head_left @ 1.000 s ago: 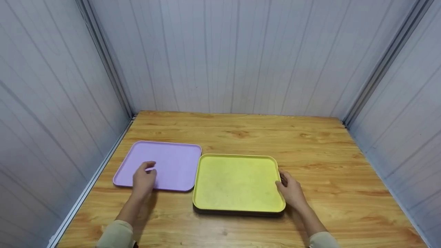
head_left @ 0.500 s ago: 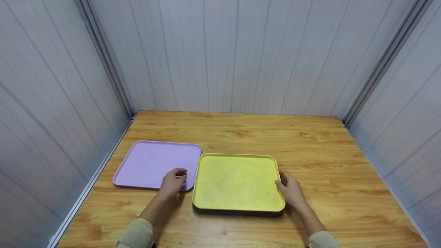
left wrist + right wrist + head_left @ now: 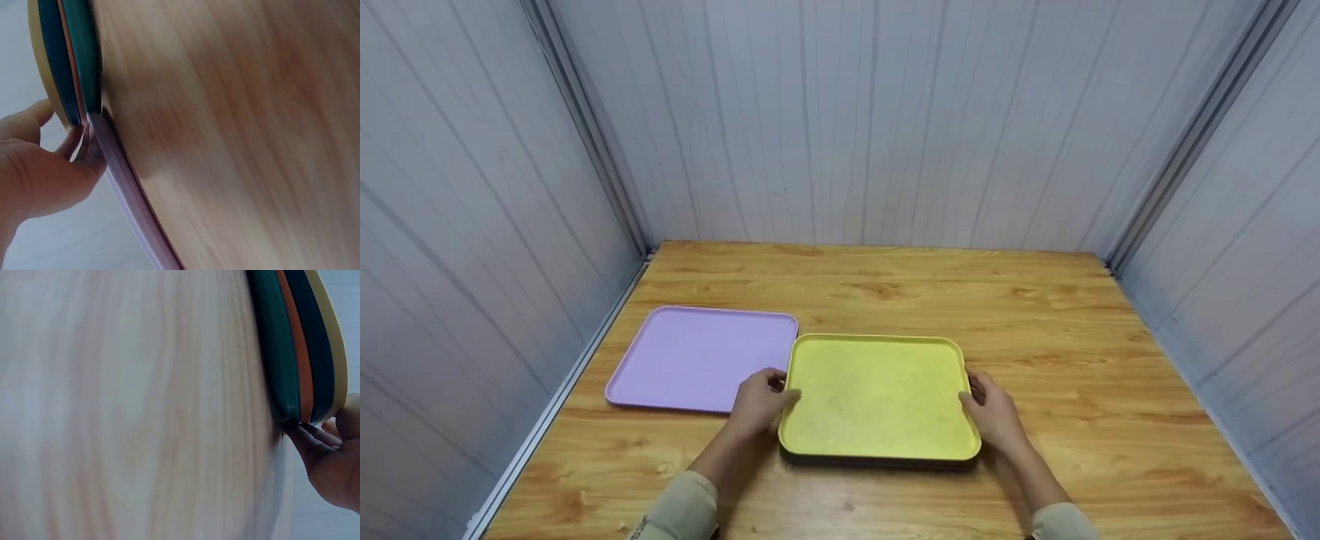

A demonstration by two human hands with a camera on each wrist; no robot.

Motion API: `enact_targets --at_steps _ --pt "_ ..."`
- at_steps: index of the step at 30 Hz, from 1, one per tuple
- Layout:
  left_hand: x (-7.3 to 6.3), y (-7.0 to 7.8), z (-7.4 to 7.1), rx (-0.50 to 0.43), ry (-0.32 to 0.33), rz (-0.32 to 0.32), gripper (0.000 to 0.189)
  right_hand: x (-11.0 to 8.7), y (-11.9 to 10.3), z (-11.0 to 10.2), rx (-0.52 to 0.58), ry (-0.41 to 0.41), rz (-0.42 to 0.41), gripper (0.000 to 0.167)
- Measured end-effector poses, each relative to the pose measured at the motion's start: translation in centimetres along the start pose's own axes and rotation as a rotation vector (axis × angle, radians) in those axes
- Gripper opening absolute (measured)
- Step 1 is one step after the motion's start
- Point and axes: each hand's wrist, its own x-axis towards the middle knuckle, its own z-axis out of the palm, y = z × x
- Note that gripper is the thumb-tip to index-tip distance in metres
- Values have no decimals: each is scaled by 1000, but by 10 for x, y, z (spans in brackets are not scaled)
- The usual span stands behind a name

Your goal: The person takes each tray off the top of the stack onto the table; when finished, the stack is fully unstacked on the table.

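A yellow tray [image 3: 877, 397] tops a stack on the table; both wrist views show a blue tray [image 3: 312, 343], an orange tray [image 3: 296, 343] and a green tray [image 3: 275, 349] beneath it. My left hand [image 3: 757, 403] grips the stack's left side, thumb over the yellow rim, fingers against the lower edges. On the opposite side my right hand [image 3: 996, 415] holds it likewise, its fingertips by the orange and green edges in the right wrist view. A purple tray [image 3: 690, 360] lies flat at the left, its near right corner partly hidden behind my left hand.
The wooden table [image 3: 877, 289] stretches behind and to the right of the stack. Pale panelled walls [image 3: 840, 127] enclose its back and both sides. In the left wrist view the purple tray's edge [image 3: 129, 191] runs right up to the stack.
My left hand has moved right from over the purple tray to the stack's left side and taken hold there. The right hand and both sets of trays stay in place.
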Motion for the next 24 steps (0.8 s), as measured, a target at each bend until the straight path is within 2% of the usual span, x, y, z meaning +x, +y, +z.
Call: enact_targets --at_steps 12,20,24 --pt "-4 9 3 89 77 -34 16 1 0 0 5 2 -1 53" --pt "-3 10 0 167 78 27 16 1 1 0 6 2 10 55" --pt "-2 10 -2 156 77 43 14 1 2 1 19 -3 10 55"
